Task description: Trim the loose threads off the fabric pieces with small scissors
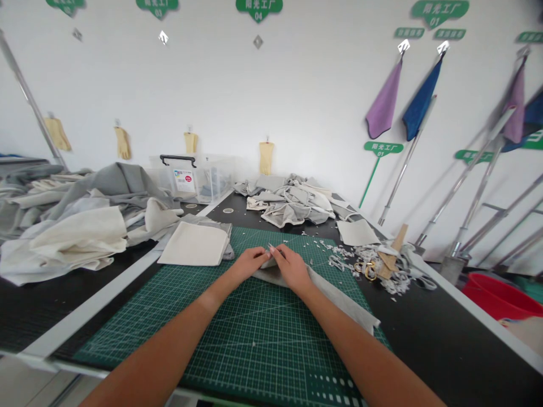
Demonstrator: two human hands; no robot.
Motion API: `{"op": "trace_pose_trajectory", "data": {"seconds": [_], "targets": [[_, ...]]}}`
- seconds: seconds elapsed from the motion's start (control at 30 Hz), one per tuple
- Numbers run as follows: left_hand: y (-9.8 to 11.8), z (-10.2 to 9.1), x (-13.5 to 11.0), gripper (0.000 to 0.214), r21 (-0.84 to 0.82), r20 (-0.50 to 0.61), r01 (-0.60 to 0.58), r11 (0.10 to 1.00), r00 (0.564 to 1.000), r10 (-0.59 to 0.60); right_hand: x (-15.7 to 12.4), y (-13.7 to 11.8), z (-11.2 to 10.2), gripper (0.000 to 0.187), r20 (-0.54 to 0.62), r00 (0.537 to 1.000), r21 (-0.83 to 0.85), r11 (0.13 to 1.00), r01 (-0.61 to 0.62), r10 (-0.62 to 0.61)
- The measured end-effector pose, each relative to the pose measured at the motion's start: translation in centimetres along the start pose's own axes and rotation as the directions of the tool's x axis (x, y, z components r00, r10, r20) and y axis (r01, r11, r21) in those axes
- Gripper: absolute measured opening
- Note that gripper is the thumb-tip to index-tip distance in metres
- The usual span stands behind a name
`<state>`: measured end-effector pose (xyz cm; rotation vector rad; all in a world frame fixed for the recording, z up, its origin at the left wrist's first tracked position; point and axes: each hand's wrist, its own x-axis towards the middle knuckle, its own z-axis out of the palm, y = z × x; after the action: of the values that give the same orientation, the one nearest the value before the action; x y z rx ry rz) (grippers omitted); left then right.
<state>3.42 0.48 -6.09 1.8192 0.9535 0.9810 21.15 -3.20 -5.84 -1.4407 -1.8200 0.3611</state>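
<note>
Near the far edge of the green cutting mat [237, 322], I have the grey cloth [343, 302] pinched: my left fingers [254, 255] and right fingers [283, 257] are closed on it, nearly meeting. A small pale tip pokes up between them, too small for me to name. The cloth trails off past my right forearm towards the mat's right side. To work it well, I think I should pinch lightly, with the fabric just taut so it doesn't pucker, and leave the tail slack; my forearm could drag it. To the right, pale scraps [339, 263] and gold-handled scissors [370, 271] crowd the black counter [458, 345], and loose bits might cling. A folded cream cloth [193, 244] takes up the far left corner; beyond the mat sprawls a rumpled pile of grey cloths [297, 200], near a clear plastic box [220, 169].
</note>
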Motion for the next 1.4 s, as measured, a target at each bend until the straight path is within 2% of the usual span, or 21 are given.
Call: {"op": "trace_pose_trajectory", "data": {"seconds": [0.2,0.4,0.77,0.93,1.4], "targets": [[-1.0,0.1,0.2,0.034,-0.15,-0.052,0.037,0.988,0.998,-0.046,0.0,-0.1,0.0,0.042,0.009,1.0,0.001,1.0,0.009,-0.009],[-1.6,0.1,0.5,0.029,-0.154,-0.163,-0.042,0.987,0.986,0.016,0.0,-0.3,-0.1,0.041,0.025,1.0,-0.007,1.0,0.014,-0.013],[-1.7,-0.3,0.7,0.024,-0.032,-0.149,-0.13,0.991,0.981,0.124,-0.4,-0.4,-0.2,0.038,0.0,0.999,-0.05,0.998,0.036,-0.036],[-1.1,-0.2,0.5,0.022,-0.015,-0.132,-0.133,0.991,0.983,0.13,-0.4,-0.6,-0.3,0.038,0.007,0.999,-0.083,0.996,0.04,-0.04],[-1.0,-0.2,0.5,0.022,-0.008,-0.184,-0.107,0.994,0.977,0.104,-0.3,-1.1,-0.4,0.039,0.024,0.997,-0.221,0.972,0.077,-0.074]]}}
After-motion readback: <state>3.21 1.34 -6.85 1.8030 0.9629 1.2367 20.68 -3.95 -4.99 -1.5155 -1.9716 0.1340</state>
